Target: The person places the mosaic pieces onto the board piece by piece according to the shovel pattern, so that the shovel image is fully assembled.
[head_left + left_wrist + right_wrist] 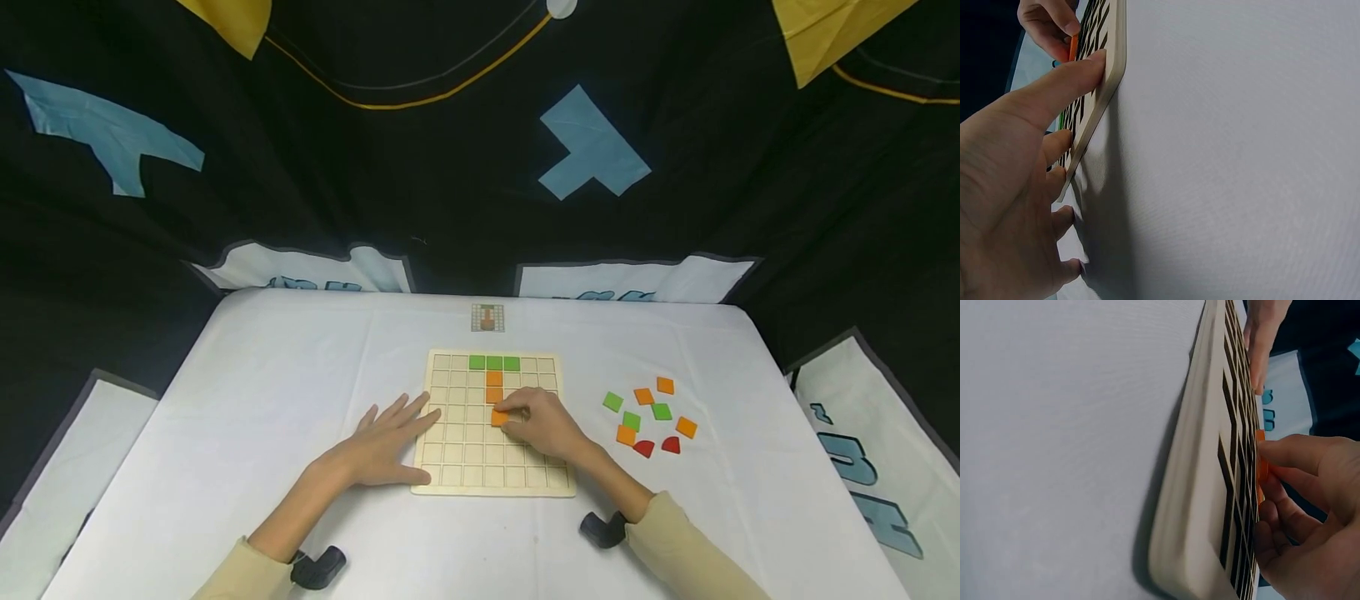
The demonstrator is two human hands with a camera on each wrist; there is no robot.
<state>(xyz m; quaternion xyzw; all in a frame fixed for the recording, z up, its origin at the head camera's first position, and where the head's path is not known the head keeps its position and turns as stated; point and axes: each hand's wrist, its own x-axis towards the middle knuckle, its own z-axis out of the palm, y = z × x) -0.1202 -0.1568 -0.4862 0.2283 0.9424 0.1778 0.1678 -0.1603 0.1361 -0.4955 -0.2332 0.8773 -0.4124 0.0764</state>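
We pinch a thin, square orange tile between the thumb and fingers of the right hand, over the middle of the flat, pale wooden grid board. The left hand is spread wide, its thumb and two fingers on the board's rim and the other two fingers beyond it. To seat the tile well, we should square its edges to the cell walls, since it looks slightly right of the line of two seated orange tiles just beyond the right fingertips; we cannot tell whether it already touches the wood. A light press at its centre should then settle it better than a push from one side, while the left hand steadies the rim. Farther beyond the right fingertips we see a row of three green square tiles, and past the board a small printed card. Well to the right of the right hand lie loose orange and green squares and two red rounded wedges, apart from the board. Our right fingers and knuckles themselves stand in the way, hiding neighbouring cells, so we judge the tile's fit poorly from above.
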